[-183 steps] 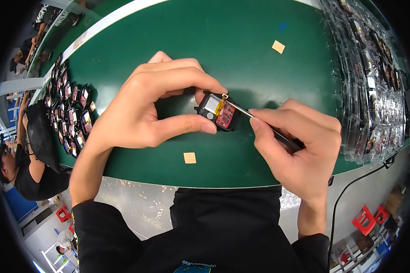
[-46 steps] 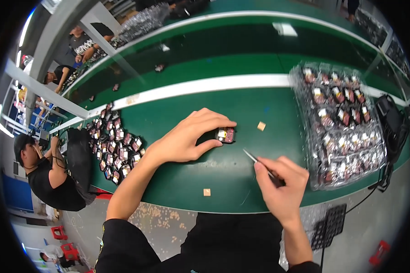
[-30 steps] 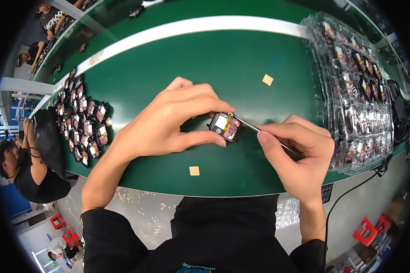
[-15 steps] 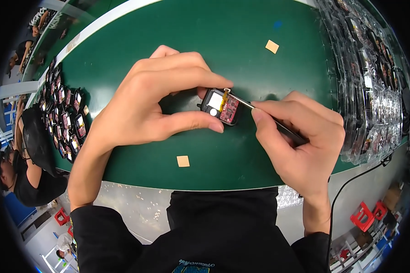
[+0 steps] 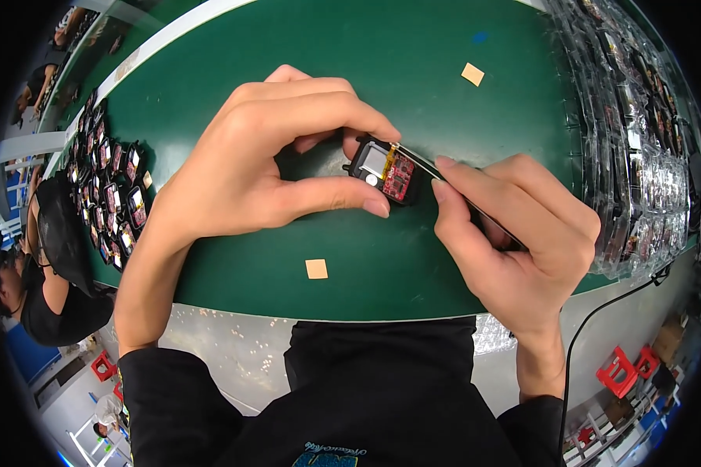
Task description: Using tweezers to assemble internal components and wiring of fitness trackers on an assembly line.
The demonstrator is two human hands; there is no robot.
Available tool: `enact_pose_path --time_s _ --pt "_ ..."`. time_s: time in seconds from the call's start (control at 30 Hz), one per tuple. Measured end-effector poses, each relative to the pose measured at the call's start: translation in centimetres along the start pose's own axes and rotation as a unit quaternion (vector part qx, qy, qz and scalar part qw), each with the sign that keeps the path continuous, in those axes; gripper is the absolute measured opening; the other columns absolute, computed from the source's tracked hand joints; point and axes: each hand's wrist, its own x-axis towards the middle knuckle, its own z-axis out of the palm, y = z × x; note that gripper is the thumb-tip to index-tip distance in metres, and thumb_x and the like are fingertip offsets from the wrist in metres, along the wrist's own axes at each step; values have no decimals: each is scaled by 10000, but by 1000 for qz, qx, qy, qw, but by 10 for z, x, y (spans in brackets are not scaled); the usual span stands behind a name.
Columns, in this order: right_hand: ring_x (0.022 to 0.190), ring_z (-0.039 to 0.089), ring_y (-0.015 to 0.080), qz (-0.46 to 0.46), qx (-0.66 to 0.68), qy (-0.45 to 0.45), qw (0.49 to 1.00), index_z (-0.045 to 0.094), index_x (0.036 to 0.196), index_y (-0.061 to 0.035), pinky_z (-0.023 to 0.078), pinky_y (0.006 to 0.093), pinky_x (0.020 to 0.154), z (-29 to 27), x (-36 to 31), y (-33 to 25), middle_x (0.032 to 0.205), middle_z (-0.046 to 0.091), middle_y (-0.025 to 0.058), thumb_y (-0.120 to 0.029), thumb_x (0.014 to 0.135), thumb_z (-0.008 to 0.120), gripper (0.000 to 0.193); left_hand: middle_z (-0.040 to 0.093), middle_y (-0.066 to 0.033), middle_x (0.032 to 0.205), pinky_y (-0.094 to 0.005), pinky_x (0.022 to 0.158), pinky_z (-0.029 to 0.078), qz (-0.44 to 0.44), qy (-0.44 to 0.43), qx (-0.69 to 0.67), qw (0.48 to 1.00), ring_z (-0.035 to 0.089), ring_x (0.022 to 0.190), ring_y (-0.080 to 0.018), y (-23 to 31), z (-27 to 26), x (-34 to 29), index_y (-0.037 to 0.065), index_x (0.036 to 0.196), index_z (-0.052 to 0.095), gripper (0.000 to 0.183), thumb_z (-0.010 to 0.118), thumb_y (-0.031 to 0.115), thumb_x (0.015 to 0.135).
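Between the thumb and fingers of my left hand (image 5: 249, 167) is a small black device housing (image 5: 371, 180), gripped by its edges. Its open face shows a silvery-white block, a round white spot, a yellow flex strip and a red circuit board (image 5: 399, 177). My right hand (image 5: 526, 233) is closed round slim metal tweezers (image 5: 422, 163), held slantwise. Their tip meets the upper end of the yellow strip, close to my left fingertip. Whether the tips pinch anything is too small to tell.
Two small beige squares (image 5: 316, 269) (image 5: 473, 75) lie on the green tabletop (image 5: 413, 62). Many similar open devices (image 5: 110, 198) crowd the left side. Stacked clear plastic trays (image 5: 627, 156) of parts line the right. A person (image 5: 51, 288) sits beyond the left edge.
The device has tilted a little, and both hands have shifted slightly. The tweezers' tip stays at the device's top edge, and the white end of the strip no longer stands up as visibly.
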Motion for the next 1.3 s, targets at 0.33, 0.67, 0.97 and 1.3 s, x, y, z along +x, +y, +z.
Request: enact_pose_path --time_s 0.33,0.67,0.97,1.3 --pt "604 545 69 95 78 -78 989 863 1004 24 374 247 555 -11 3 -3 714 664 25 90 842 839 177 778 -18 984 -306 783 402 2 -45 -60 997 584 798 -140 -12 -6 -1 39 1190 849 603 1020 305 677" --pt "603 566 62 105 93 -83 987 861 991 31 376 225 549 -10 2 -1 718 665 23 102 841 828 169 763 -28 956 -328 804 383 9 -59 -60 996 610 823 -156 -12 -8 1 25 1164 854 624 989 418 698" --pt "620 576 59 112 85 -95 986 854 996 43 388 216 564 -12 4 -4 725 666 26 105 845 824 166 759 -46 957 -343 828 380 21 -53 -76 995 619 846 -173 -12 -6 3 6 1147 852 632 977 431 696" --pt "628 585 62 102 71 -92 988 854 996 44 393 218 572 -13 2 -2 730 671 30 113 831 819 183 772 -72 987 -354 853 386 28 -82 -17 996 650 880 -201 -9 -14 5 -12 1138 844 592 956 388 717"
